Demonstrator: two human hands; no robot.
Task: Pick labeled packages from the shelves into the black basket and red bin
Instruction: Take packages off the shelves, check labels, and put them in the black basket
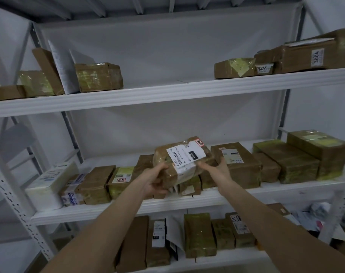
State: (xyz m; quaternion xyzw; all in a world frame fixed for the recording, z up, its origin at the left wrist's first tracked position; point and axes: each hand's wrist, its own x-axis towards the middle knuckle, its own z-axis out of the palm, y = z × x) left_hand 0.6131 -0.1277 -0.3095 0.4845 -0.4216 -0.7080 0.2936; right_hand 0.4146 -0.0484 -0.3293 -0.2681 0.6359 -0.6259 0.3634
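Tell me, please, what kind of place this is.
Probably a parcel storeroom or pick-up depot: white metal shelving full of taped cardboard parcels, a 3004 sticker, and a barcoded shipping label on the parcel in the left hand and right hand.

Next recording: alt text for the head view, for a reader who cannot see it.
A person's left hand and right hand hold a tape-wrapped brown labeled package above the middle shelf of a white metal rack. More brown taped parcels line that shelf and the shelves above and below.
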